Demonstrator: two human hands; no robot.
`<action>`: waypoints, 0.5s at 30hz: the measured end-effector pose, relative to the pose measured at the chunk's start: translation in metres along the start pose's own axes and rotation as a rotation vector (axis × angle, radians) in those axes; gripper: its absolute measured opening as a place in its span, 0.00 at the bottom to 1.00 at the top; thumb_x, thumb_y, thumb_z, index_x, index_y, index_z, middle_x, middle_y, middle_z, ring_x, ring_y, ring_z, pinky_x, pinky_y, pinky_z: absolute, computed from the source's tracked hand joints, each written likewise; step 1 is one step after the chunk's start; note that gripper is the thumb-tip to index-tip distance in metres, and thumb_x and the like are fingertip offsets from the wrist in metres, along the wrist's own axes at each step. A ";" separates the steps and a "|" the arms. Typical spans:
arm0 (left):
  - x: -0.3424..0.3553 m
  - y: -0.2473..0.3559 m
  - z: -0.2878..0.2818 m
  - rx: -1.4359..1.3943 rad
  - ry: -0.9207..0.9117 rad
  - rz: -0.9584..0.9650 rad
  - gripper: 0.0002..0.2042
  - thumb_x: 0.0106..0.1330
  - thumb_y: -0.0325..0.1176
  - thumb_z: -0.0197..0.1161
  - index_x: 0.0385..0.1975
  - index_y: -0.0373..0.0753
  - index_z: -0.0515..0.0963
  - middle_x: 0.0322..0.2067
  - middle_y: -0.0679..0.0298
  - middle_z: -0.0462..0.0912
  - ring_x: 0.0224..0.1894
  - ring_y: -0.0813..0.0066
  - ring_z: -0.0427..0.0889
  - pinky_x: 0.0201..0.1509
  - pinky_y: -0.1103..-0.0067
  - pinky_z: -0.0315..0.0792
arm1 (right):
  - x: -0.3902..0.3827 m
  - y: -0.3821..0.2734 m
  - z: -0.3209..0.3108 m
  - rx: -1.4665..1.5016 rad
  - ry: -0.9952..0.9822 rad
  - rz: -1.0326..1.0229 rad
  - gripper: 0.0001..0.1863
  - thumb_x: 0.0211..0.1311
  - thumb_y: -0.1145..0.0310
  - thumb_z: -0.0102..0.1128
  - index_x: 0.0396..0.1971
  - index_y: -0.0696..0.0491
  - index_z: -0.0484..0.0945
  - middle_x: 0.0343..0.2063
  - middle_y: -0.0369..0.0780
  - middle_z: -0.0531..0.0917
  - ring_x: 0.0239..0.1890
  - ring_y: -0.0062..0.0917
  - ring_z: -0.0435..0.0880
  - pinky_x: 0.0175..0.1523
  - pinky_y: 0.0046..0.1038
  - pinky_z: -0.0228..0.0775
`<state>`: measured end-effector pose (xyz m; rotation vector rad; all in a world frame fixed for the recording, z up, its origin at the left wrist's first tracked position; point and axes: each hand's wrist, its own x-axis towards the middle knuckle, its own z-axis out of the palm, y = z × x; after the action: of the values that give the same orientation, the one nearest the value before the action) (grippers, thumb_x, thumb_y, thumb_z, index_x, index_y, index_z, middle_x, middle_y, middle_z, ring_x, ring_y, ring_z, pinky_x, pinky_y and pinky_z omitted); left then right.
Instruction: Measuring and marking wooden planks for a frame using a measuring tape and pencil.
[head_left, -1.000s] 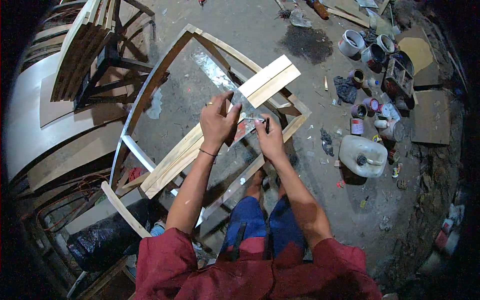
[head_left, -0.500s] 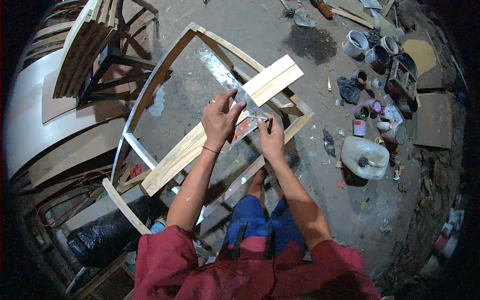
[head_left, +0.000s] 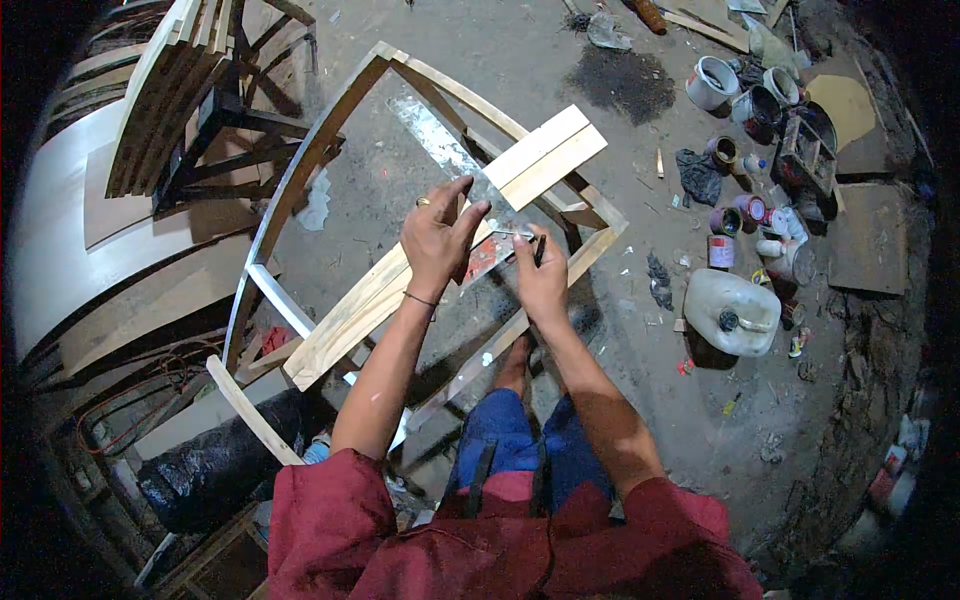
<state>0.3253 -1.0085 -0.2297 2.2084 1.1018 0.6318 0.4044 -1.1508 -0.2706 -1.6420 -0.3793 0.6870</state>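
My left hand (head_left: pixel 435 238) is over the far end of a long pale wooden board (head_left: pixel 350 322), thumb and forefinger apart. Whether its palm touches the wood is hidden. To its right, my right hand (head_left: pixel 542 285) is closed around a short black pen-like tool (head_left: pixel 540 250), whose exact kind I cannot make out. A thin shiny metal strip (head_left: pixel 511 232) spans the gap from the board's end to my right fingertips. Beyond my hands, two short pale boards (head_left: pixel 548 158) lie side by side across a curved wooden frame (head_left: pixel 285 195) and a paint-stained plank (head_left: pixel 435 135).
Curved wooden pieces (head_left: pixel 165 110) are stacked at the upper left on a dark stand (head_left: pixel 225 150). On the right stand a whitish jerrycan (head_left: pixel 705 310), several paint tins and buckets (head_left: pixel 711 84), and a black crumpled bag (head_left: pixel 698 178). A black-wrapped bundle (head_left: pixel 215 465) lies lower left.
Almost nothing differs. Both hands, the boards and the metal strip keep their places, apart from a very slight shift of the whole view.
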 end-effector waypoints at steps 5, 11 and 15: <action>0.000 0.000 -0.001 0.083 0.037 0.074 0.19 0.61 0.45 0.73 0.50 0.48 0.86 0.43 0.61 0.89 0.35 0.59 0.88 0.41 0.71 0.79 | 0.002 0.007 0.001 0.057 -0.020 0.075 0.16 0.73 0.64 0.64 0.50 0.62 0.79 0.29 0.32 0.80 0.32 0.16 0.75 0.41 0.23 0.70; 0.000 0.000 -0.002 0.038 -0.055 -0.051 0.19 0.61 0.45 0.73 0.51 0.47 0.86 0.46 0.60 0.88 0.40 0.59 0.88 0.44 0.69 0.79 | -0.001 0.004 0.002 0.046 0.000 -0.004 0.16 0.73 0.63 0.62 0.50 0.61 0.79 0.32 0.41 0.85 0.34 0.23 0.80 0.44 0.30 0.74; 0.000 0.000 -0.002 0.020 -0.032 -0.035 0.19 0.61 0.45 0.73 0.51 0.46 0.86 0.45 0.60 0.88 0.40 0.59 0.88 0.44 0.69 0.79 | 0.000 0.001 0.001 0.036 0.015 0.012 0.15 0.74 0.64 0.61 0.50 0.61 0.79 0.31 0.40 0.84 0.34 0.22 0.79 0.43 0.29 0.74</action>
<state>0.3240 -1.0076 -0.2281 2.2034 1.1324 0.5715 0.4031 -1.1502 -0.2717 -1.6160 -0.3443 0.6868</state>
